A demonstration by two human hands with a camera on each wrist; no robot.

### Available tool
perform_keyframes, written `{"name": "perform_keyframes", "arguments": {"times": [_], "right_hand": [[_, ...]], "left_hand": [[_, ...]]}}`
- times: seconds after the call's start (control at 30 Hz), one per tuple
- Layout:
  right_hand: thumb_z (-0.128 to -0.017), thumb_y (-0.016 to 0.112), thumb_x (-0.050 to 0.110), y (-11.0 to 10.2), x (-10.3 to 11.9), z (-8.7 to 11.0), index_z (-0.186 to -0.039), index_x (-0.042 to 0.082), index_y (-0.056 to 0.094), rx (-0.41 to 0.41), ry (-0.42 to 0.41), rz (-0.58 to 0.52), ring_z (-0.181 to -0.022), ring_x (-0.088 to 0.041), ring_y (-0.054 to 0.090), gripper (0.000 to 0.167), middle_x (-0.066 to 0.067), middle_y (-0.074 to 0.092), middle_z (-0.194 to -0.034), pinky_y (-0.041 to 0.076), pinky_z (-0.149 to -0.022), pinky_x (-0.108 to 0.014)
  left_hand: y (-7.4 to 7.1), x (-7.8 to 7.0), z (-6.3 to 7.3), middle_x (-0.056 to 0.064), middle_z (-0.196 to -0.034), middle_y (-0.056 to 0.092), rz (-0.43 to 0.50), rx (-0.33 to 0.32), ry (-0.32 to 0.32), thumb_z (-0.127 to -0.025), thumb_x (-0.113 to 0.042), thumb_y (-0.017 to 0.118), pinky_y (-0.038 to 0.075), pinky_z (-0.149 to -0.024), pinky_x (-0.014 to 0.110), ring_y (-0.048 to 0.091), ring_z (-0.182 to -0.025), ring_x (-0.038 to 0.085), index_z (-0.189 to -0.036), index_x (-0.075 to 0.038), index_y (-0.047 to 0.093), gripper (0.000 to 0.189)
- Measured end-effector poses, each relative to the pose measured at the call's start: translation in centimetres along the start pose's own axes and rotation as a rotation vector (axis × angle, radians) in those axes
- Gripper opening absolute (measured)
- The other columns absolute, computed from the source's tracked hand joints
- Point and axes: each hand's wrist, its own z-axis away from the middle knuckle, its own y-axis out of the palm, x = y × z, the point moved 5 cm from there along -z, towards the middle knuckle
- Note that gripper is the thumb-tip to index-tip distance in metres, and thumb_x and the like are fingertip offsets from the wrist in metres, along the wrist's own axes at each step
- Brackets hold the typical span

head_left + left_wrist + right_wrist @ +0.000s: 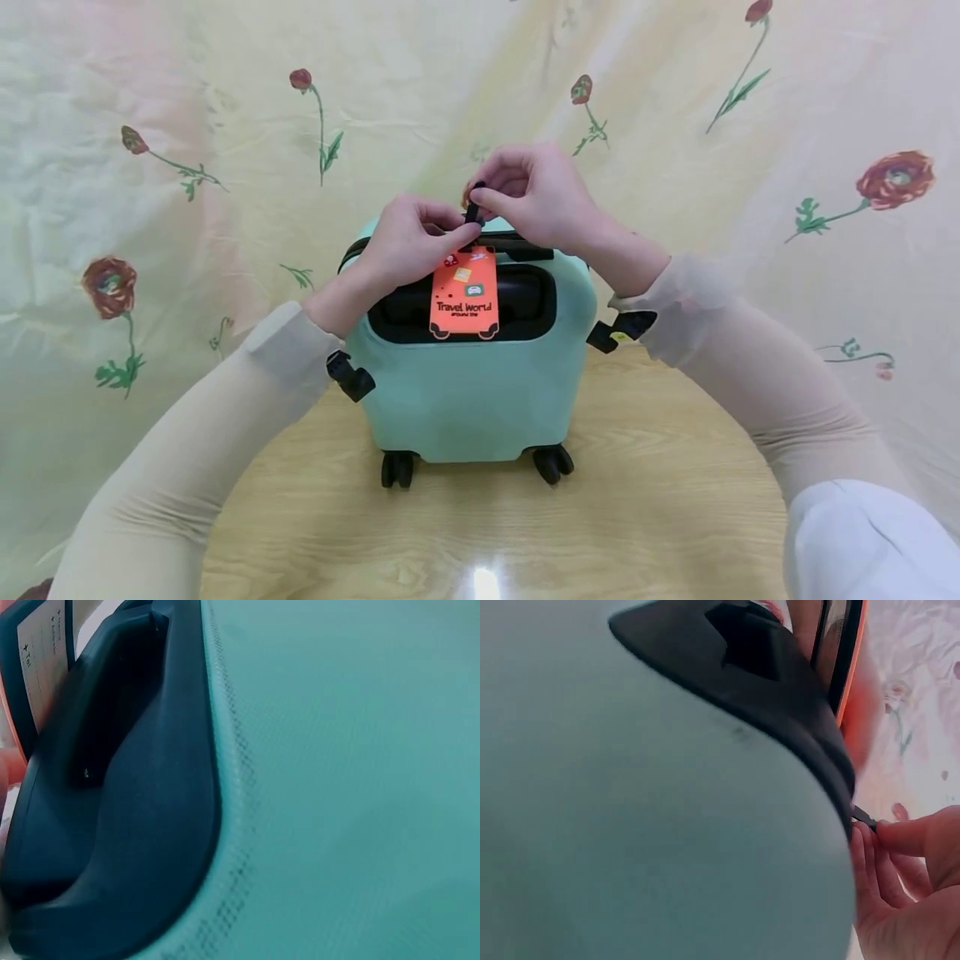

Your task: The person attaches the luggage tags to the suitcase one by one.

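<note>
A mint-green suitcase [480, 400] stands upright with an orange luggage tag [463, 312] lettered "Travel World" hanging at its black top handle [532, 250]. My right hand [540, 196] pinches the upper end of the tag's black strap [472, 213] between thumb and fingers. Lower on the same strap, just above the tag, my left hand [416, 242] pinches it with thumb and fingers. The right wrist view shows the dark strap tip [864, 818] at the right thumb. In the left wrist view, the tag's back with a white card [43, 664] shows beside the black recess.
The suitcase's black wheels [397, 469] rest on a light wooden table [645, 475]. A pale cloth [420, 108] printed with red flowers hangs behind it. Black devices [350, 377] are worn at both wrists, close to the suitcase's sides.
</note>
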Motion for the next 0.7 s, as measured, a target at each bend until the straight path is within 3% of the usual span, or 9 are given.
{"name": "perform_keyframes", "arguments": {"times": [0.17,0.37,0.7], "right_hand": [[-0.098,0.075,0.005,-0.17,0.09,0.09,-0.098,0.003,0.077,-0.05,-0.018,-0.033,-0.078,-0.016,0.077,0.003,-0.001,0.082,-0.09,0.061,-0.084,-0.025],[-0.099,0.074,0.007,-0.38,0.23,0.21,-0.096,0.008,0.077,-0.07,-0.026,-0.016,-0.078,-0.015,0.076,0.005,-0.005,0.082,-0.095,0.06,-0.085,-0.024],[-0.098,0.075,0.009,-0.45,-0.07,-0.09,-0.101,0.004,0.077,-0.011,-0.009,-0.022,-0.081,-0.019,0.077,0.006,-0.002,0.081,-0.092,0.06,-0.083,-0.025]], "left_hand": [[-0.07,-0.05,-0.04,0.008,-0.092,0.08,0.011,-0.008,-0.009,-0.099,-0.026,0.076,0.053,-0.073,0.028,0.068,-0.081,0.022,-0.103,-0.008,0.085,0.02],[-0.07,0.03,-0.15,0.008,-0.093,0.078,-0.01,0.023,-0.006,-0.1,-0.027,0.075,0.054,-0.077,0.028,0.068,-0.082,0.021,-0.103,-0.01,0.083,0.02],[0.11,0.17,-0.06,0.009,-0.101,0.079,-0.011,0.024,0.012,-0.102,-0.026,0.073,0.057,-0.079,0.026,0.07,-0.085,0.02,-0.112,-0.011,0.083,0.021]]}}
